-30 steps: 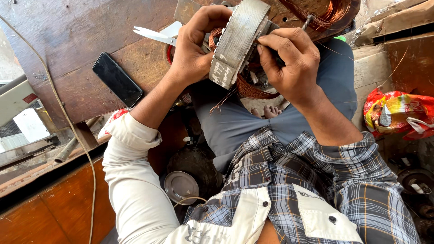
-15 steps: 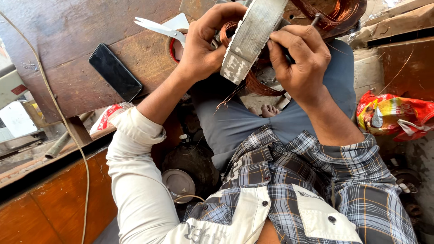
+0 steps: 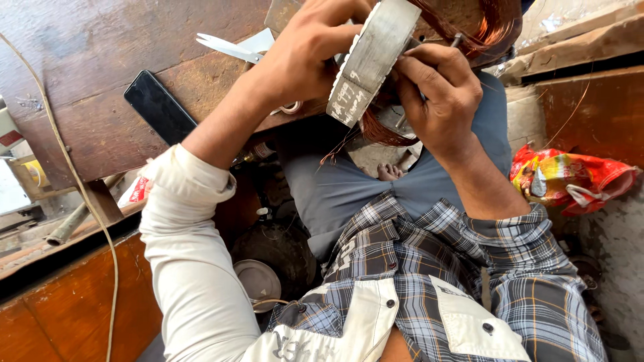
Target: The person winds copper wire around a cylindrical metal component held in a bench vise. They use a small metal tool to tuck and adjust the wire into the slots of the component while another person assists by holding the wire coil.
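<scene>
**Winding Work at the Stator Core: Hands Engaged, Tool at the Slot**

While both hands are occupied at the upper edge of the view, we record the following. Our left hand (image 3: 305, 57) is closed around the metal stator core (image 3: 372, 57), gripping its grey laminated rim and holding it tilted above the lap, clear of the wooden bench (image 3: 100, 100). Our right hand (image 3: 439, 94) is closed on a thin metal tool (image 3: 456, 40), pinched between fingers and thumb, its tip at the core's far face beside the copper winding (image 3: 483, 23).

We judge the step in hand to be the seating or dressing of coil wire in the core (the slot itself is hidden behind the rim). Loose copper strands (image 3: 379, 131) hang below the core, touching nothing we can make out.

The next move, in our judgement, calls for a steady left-hand hold and light, controlled pressure from the tool, since the wire is fine and easily nicked.

Scissors (image 3: 231, 48) and a dark phone (image 3: 157, 107) lie on the bench, untouched, near the left forearm.
</scene>
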